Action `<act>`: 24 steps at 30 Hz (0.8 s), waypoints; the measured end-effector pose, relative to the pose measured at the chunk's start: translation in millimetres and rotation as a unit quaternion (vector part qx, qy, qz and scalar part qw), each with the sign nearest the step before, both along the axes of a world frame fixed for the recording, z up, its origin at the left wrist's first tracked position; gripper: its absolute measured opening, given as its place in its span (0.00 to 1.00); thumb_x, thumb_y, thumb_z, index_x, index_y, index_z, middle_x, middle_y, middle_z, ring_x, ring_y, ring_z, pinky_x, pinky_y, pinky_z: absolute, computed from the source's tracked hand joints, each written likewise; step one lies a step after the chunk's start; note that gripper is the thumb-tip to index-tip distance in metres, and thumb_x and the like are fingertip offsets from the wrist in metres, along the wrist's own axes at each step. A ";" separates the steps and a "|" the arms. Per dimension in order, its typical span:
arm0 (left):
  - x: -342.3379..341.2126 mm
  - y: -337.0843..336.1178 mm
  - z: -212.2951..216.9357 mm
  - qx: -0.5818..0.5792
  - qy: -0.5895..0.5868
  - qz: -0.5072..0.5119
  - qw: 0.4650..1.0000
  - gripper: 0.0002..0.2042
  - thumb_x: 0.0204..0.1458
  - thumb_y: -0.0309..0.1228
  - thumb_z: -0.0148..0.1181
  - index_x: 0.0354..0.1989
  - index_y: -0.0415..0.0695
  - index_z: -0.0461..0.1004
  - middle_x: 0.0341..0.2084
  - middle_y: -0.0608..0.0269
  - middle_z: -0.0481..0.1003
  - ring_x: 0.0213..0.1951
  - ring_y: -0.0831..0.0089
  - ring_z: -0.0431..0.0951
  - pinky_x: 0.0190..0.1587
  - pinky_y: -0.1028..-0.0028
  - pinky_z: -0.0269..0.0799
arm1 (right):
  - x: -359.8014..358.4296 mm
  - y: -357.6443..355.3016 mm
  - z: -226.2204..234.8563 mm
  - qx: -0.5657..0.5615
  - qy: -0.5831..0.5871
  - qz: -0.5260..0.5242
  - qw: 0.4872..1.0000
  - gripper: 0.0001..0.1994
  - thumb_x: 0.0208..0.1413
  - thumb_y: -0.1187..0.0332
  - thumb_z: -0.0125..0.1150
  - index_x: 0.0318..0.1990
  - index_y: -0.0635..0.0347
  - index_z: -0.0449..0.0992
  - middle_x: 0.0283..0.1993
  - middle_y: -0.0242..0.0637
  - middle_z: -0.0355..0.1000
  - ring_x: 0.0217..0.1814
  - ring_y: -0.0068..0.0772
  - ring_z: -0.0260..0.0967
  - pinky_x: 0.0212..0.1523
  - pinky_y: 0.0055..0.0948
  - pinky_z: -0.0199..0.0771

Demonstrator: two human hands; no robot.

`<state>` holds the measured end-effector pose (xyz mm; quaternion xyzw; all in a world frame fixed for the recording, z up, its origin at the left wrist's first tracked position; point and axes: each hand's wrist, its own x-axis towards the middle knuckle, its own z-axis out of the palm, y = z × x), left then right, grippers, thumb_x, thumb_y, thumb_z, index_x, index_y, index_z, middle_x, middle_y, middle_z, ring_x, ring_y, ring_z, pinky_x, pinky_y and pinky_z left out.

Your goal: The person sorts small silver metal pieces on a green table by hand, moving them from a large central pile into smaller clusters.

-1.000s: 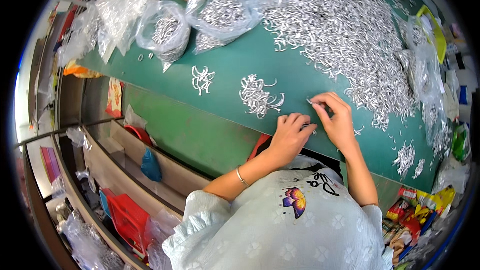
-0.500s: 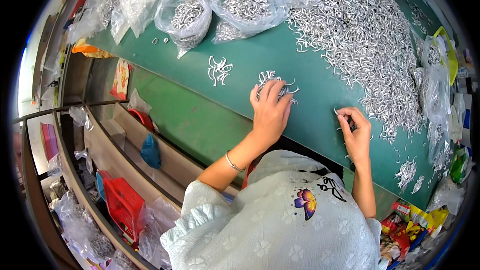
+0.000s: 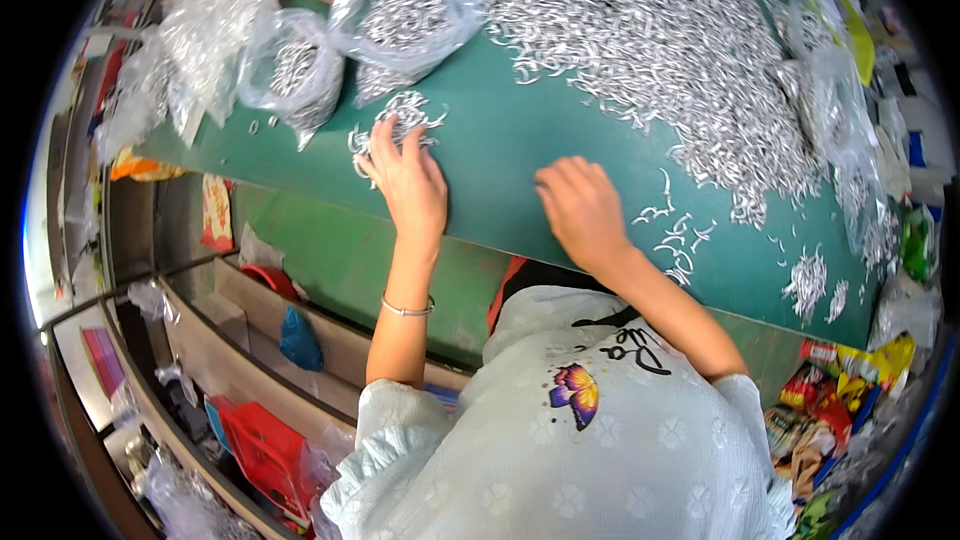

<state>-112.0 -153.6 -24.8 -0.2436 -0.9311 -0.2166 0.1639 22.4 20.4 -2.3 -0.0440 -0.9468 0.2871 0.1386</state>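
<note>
Metal clips [image 3: 395,120] under left hand's [image 3: 405,180] loose grip; right hand [image 3: 580,210] flat, empty; bags [image 3: 400,25] hold more.

Silvery metal bits [image 3: 690,50] heap on a teal-green table [image 3: 520,160], clear bags [image 3: 300,70] hold more silver, while the pale blue shirt [image 3: 580,450] shows faint flower prints and a purple-orange butterfly [image 3: 575,392], and red bins [image 3: 262,448] sit below.

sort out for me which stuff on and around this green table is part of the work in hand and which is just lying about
In the work:
left hand on a small bunch of metal clips
right hand flat on the green table
big heap of metal clips
bagged clips

Lying about:
snack wrappers
red crate
blue cloth
</note>
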 end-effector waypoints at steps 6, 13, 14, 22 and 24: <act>59.8 31.9 18.3 0.098 -0.092 -0.211 0.968 0.20 0.50 0.16 0.56 0.53 0.41 0.70 0.56 0.50 0.67 0.61 0.49 0.64 0.67 0.54 0.51 | -2.2 19.3 -2.3 -0.098 0.110 0.027 0.989 0.13 0.46 0.77 0.62 0.42 0.64 0.74 0.45 0.45 0.70 0.48 0.48 0.66 0.49 0.41 0.66; 79.0 41.4 6.5 0.088 -0.139 -0.223 0.961 0.15 0.49 0.19 0.60 0.47 0.40 0.74 0.51 0.55 0.68 0.55 0.53 0.68 0.55 0.58 0.62 | -9.9 79.6 -3.4 0.127 -0.026 -0.144 0.981 0.30 0.50 0.67 0.68 0.61 0.60 0.66 0.66 0.52 0.56 0.70 0.57 0.49 0.62 0.50 0.57; 76.2 40.8 7.9 0.090 -0.117 -0.207 0.967 0.15 0.49 0.19 0.60 0.46 0.41 0.75 0.50 0.55 0.69 0.54 0.54 0.68 0.55 0.59 0.62 | -5.7 69.3 -4.5 0.103 -0.031 -0.123 0.987 0.31 0.49 0.67 0.68 0.61 0.61 0.65 0.67 0.53 0.55 0.71 0.58 0.48 0.62 0.51 0.57; 44.7 34.8 7.3 0.088 -0.101 -0.209 0.969 0.11 0.48 0.16 0.59 0.41 0.39 0.76 0.42 0.57 0.73 0.47 0.57 0.72 0.51 0.61 0.64 | 14.1 56.1 2.2 0.031 -0.059 0.134 0.989 0.29 0.49 0.69 0.67 0.61 0.58 0.67 0.66 0.42 0.60 0.70 0.49 0.53 0.65 0.47 0.58; 39.2 30.6 3.7 0.109 -0.108 -0.192 0.969 0.10 0.47 0.16 0.58 0.39 0.38 0.76 0.39 0.57 0.73 0.44 0.58 0.72 0.49 0.62 0.65 | 9.9 75.6 10.5 0.018 -0.057 0.039 0.997 0.27 0.48 0.69 0.68 0.57 0.59 0.69 0.62 0.42 0.63 0.65 0.48 0.57 0.62 0.45 0.60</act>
